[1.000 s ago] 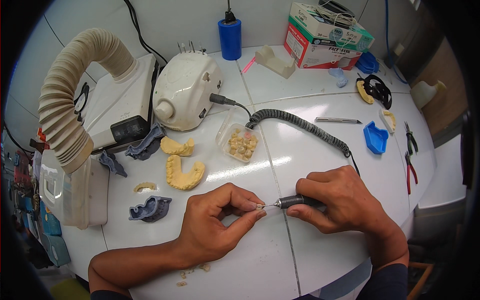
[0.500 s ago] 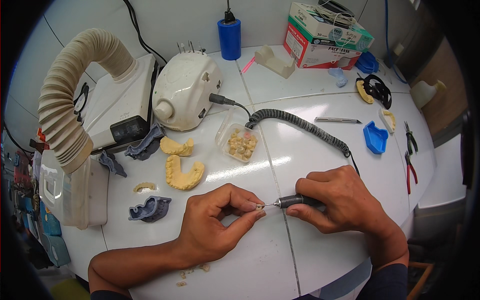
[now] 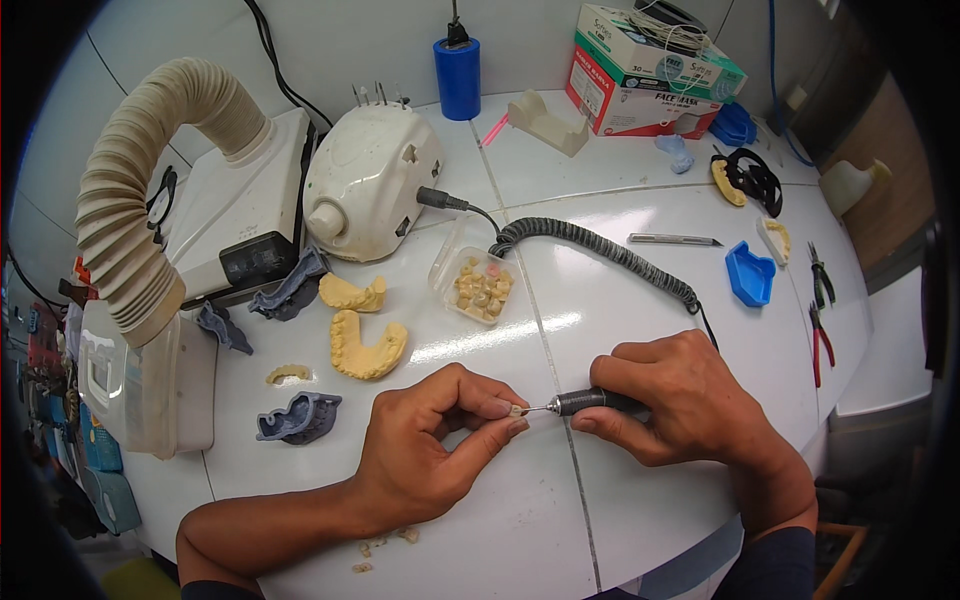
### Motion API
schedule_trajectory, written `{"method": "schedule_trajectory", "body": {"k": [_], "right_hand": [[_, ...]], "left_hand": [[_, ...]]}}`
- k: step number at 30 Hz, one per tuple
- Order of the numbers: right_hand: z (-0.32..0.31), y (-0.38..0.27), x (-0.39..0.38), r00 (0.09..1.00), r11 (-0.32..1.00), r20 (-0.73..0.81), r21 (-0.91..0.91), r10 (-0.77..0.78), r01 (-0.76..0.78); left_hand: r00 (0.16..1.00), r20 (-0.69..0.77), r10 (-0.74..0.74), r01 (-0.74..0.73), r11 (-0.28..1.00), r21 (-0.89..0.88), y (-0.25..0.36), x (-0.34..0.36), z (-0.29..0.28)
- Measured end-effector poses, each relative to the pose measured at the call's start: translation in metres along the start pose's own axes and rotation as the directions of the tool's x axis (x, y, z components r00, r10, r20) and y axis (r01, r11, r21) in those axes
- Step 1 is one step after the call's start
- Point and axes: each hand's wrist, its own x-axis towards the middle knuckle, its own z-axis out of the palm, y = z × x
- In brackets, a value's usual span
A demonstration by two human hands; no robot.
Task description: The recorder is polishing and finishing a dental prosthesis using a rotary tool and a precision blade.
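Between the thumb and fingertips of my left hand (image 3: 435,435) is pinched a small tooth-coloured dental crown (image 3: 516,411). My right hand (image 3: 675,400) is closed round a black dental handpiece (image 3: 590,401), held level and pointing left. Its thin metal bur (image 3: 537,408) reaches the crown; whether the tip sits inside it or against its edge is too small to tell. A coiled black cord (image 3: 600,245) runs from the handpiece side back to the white control unit (image 3: 375,180). Several small tooth-coloured pieces (image 3: 408,535) lie near my left forearm.
A clear box of crowns (image 3: 482,290) stands behind my hands. Yellow dental casts (image 3: 365,345) and grey models (image 3: 300,418) lie on the left, beside a ribbed hose (image 3: 120,200). At the right are a blue tray (image 3: 750,275), a metal knife-like tool (image 3: 675,240) and red-handled pliers (image 3: 822,345).
The crown and my left fingertips have shifted very slightly, with the crown turned a little. My right hand and the handpiece look almost unmoved.
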Motion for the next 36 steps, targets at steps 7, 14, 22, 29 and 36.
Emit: {"method": "schedule_trajectory", "body": {"k": [7, 14, 22, 29, 36], "right_hand": [[-0.0005, 0.0004, 0.0008, 1.000, 1.000, 0.020, 0.016, -0.003, 0.002], [0.0006, 0.0011, -0.0003, 1.000, 1.000, 0.008, 0.006, -0.009, 0.008], [0.0011, 0.0011, -0.0008, 1.000, 1.000, -0.013, 0.005, 0.005, -0.004], [0.0008, 0.0018, -0.0001, 1.000, 1.000, -0.018, 0.016, 0.000, 0.001], [0.0005, 0.0024, -0.0003, 1.000, 1.000, 0.001, 0.016, -0.013, 0.013]], "left_hand": [[1.000, 0.009, -0.003, 0.003, 1.000, -0.026, 0.0001, 0.0003, -0.0011], [0.998, -0.048, 0.028, -0.031, 0.997, -0.067, -0.0066, 0.0012, 0.0023], [1.000, 0.029, -0.005, 0.006, 1.000, -0.022, -0.0004, 0.0009, -0.0006], [0.999, 0.032, 0.001, 0.000, 1.000, -0.019, -0.0009, 0.0008, -0.0007], [1.000, -0.024, 0.015, -0.016, 0.998, -0.060, -0.0034, 0.0013, 0.0020]]}}
